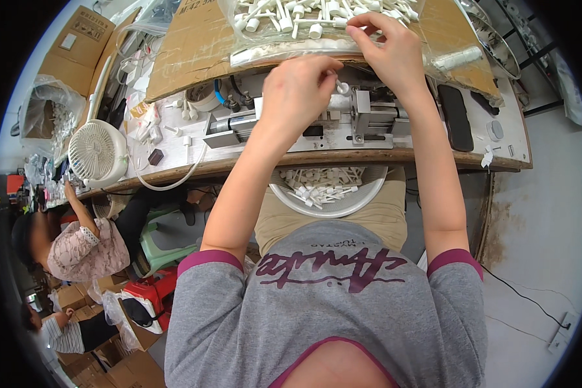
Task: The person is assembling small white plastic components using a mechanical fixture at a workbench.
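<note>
My left hand [294, 87] is over the metal fixture [362, 116], its fingers curled and closed. A small white plastic piece with a round end [343, 86] sticks out at its fingertips. My right hand [392, 55] reaches to the near edge of a heap of white stemmed plastic pieces [284, 14]. Its thumb and index finger come together at the end of a white plastic stem [326, 23]. The heap lies on clear plastic film over a cardboard sheet [187, 48]. My left hand partly hides the fixture.
A bowl of white pieces [326, 205] rests on my lap under the table edge. On the table are a white fan [97, 152] at left, and a black phone [456, 118] and plastic-wrapped roll [456, 59] at right. Two people [87, 249] are at the far left, among cartons [132, 372].
</note>
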A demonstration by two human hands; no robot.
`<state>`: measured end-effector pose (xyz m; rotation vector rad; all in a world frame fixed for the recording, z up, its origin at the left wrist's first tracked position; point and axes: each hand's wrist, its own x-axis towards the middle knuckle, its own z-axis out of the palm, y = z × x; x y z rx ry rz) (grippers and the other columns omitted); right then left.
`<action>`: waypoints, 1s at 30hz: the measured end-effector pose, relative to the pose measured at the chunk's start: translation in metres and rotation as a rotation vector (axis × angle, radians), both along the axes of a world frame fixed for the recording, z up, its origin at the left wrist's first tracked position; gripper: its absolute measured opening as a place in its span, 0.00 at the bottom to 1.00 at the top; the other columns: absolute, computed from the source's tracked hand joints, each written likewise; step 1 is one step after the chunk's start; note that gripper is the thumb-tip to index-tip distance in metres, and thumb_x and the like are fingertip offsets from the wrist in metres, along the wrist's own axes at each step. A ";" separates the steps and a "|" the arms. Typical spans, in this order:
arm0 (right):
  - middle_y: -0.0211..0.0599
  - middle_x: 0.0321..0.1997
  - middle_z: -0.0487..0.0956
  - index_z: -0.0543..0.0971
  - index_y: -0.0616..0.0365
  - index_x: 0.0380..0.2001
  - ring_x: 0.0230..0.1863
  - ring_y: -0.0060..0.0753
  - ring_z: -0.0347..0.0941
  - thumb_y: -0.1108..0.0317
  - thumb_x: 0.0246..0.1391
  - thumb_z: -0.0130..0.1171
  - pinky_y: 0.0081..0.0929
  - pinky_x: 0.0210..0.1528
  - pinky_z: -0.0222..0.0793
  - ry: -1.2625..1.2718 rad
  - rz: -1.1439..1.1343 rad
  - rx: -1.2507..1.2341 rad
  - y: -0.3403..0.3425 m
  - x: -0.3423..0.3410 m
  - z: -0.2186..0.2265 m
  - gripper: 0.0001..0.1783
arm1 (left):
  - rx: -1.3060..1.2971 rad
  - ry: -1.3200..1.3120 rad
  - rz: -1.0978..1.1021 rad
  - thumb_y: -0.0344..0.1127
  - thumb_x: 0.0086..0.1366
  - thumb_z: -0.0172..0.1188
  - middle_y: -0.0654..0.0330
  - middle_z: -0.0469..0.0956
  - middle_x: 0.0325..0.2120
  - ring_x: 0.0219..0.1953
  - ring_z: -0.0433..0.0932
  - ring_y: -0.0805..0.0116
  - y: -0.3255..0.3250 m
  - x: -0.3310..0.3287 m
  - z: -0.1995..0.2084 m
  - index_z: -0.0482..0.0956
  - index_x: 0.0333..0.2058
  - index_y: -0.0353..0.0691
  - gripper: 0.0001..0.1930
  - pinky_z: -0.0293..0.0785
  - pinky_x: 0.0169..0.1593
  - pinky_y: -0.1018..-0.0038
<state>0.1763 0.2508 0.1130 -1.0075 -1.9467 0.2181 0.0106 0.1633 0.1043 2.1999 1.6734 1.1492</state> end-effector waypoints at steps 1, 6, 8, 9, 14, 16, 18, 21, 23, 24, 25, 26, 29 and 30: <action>0.29 0.38 0.84 0.84 0.52 0.39 0.35 0.24 0.79 0.62 0.55 0.63 0.25 0.37 0.73 -0.067 -0.005 0.063 0.010 0.003 -0.002 0.11 | -0.001 -0.118 -0.017 0.30 0.58 0.64 0.60 0.84 0.30 0.32 0.82 0.74 -0.006 -0.002 0.010 0.85 0.39 0.41 0.09 0.76 0.38 0.77; 0.34 0.45 0.83 0.82 0.54 0.45 0.40 0.28 0.80 0.64 0.55 0.64 0.27 0.42 0.75 0.010 0.328 -0.152 -0.013 -0.007 0.012 0.15 | -0.150 -0.776 -0.060 0.28 0.61 0.65 0.59 0.83 0.35 0.36 0.81 0.74 -0.024 -0.037 0.030 0.81 0.44 0.34 0.12 0.76 0.42 0.81; 0.37 0.46 0.83 0.81 0.57 0.47 0.43 0.29 0.80 0.67 0.52 0.67 0.27 0.44 0.76 0.140 0.545 -0.404 -0.044 -0.006 0.017 0.18 | -0.189 -0.910 -0.065 0.30 0.61 0.65 0.57 0.83 0.34 0.36 0.82 0.73 -0.022 -0.046 0.034 0.81 0.44 0.34 0.13 0.78 0.41 0.80; 0.36 0.43 0.83 0.82 0.56 0.45 0.39 0.28 0.81 0.66 0.49 0.69 0.25 0.42 0.76 0.145 0.546 -0.305 -0.054 -0.003 0.016 0.18 | -0.227 -0.913 -0.107 0.31 0.61 0.65 0.57 0.83 0.34 0.37 0.83 0.73 -0.021 -0.048 0.036 0.81 0.45 0.34 0.13 0.78 0.41 0.79; 0.35 0.38 0.84 0.84 0.57 0.43 0.32 0.23 0.81 0.71 0.44 0.72 0.19 0.33 0.75 0.265 0.460 -0.248 -0.088 0.006 0.007 0.19 | -0.396 -0.775 -0.253 0.36 0.62 0.64 0.57 0.83 0.38 0.39 0.82 0.72 -0.010 -0.054 0.039 0.80 0.49 0.36 0.18 0.78 0.41 0.78; 0.32 0.36 0.82 0.85 0.55 0.39 0.32 0.21 0.79 0.69 0.41 0.74 0.18 0.32 0.74 0.245 0.387 -0.231 -0.101 0.009 -0.004 0.17 | -0.256 -0.483 -0.155 0.37 0.62 0.65 0.59 0.84 0.35 0.37 0.81 0.74 0.001 -0.046 0.040 0.81 0.49 0.38 0.18 0.78 0.41 0.77; 0.31 0.38 0.80 0.85 0.55 0.36 0.37 0.23 0.79 0.69 0.40 0.74 0.21 0.33 0.76 0.151 0.299 -0.205 -0.113 0.006 -0.016 0.16 | -0.100 -0.197 -0.029 0.37 0.59 0.67 0.62 0.83 0.36 0.37 0.81 0.72 0.018 -0.036 0.042 0.83 0.48 0.44 0.17 0.77 0.42 0.73; 0.35 0.46 0.80 0.81 0.58 0.33 0.38 0.32 0.79 0.70 0.37 0.73 0.27 0.36 0.77 -0.043 0.212 0.019 -0.125 -0.007 -0.062 0.16 | 0.226 -0.007 -0.018 0.39 0.54 0.69 0.53 0.82 0.36 0.37 0.80 0.59 0.070 -0.024 0.020 0.85 0.39 0.41 0.15 0.76 0.41 0.67; 0.37 0.49 0.81 0.80 0.58 0.32 0.34 0.32 0.79 0.69 0.37 0.71 0.26 0.34 0.75 -0.128 0.184 0.098 -0.130 -0.015 -0.078 0.15 | 0.326 0.152 0.037 0.40 0.53 0.69 0.47 0.81 0.32 0.34 0.81 0.50 0.093 -0.015 0.013 0.84 0.34 0.36 0.14 0.76 0.40 0.62; 0.38 0.50 0.81 0.80 0.58 0.31 0.32 0.31 0.79 0.69 0.38 0.71 0.26 0.33 0.74 -0.165 0.159 0.140 -0.131 -0.018 -0.082 0.14 | 0.218 0.208 0.051 0.41 0.52 0.69 0.47 0.81 0.32 0.34 0.81 0.49 0.100 -0.010 0.014 0.84 0.33 0.35 0.15 0.76 0.41 0.61; 0.38 0.51 0.81 0.80 0.58 0.31 0.30 0.31 0.79 0.69 0.38 0.70 0.25 0.31 0.74 -0.202 0.134 0.181 -0.132 -0.020 -0.085 0.13 | 0.109 0.264 0.066 0.42 0.51 0.69 0.46 0.81 0.31 0.35 0.81 0.48 0.106 -0.006 0.016 0.84 0.32 0.35 0.15 0.76 0.41 0.60; 0.37 0.51 0.81 0.81 0.58 0.31 0.27 0.31 0.78 0.69 0.37 0.71 0.25 0.30 0.73 -0.220 0.142 0.191 -0.134 -0.023 -0.087 0.14 | 0.000 0.319 0.082 0.43 0.51 0.70 0.45 0.81 0.31 0.35 0.80 0.47 0.110 -0.004 0.016 0.84 0.31 0.34 0.16 0.76 0.42 0.59; 0.36 0.51 0.82 0.82 0.57 0.31 0.22 0.30 0.76 0.68 0.36 0.72 0.23 0.26 0.71 -0.264 0.134 0.190 -0.137 -0.026 -0.096 0.15 | -0.008 0.376 0.126 0.42 0.50 0.70 0.45 0.81 0.28 0.35 0.80 0.48 0.111 -0.003 0.015 0.84 0.29 0.33 0.16 0.76 0.41 0.59; 0.36 0.50 0.82 0.82 0.57 0.31 0.20 0.30 0.76 0.67 0.36 0.72 0.22 0.26 0.71 -0.274 0.113 0.170 -0.135 -0.026 -0.100 0.15 | 0.013 0.353 0.106 0.42 0.50 0.70 0.45 0.80 0.28 0.35 0.80 0.48 0.109 -0.003 0.016 0.84 0.29 0.33 0.16 0.76 0.42 0.59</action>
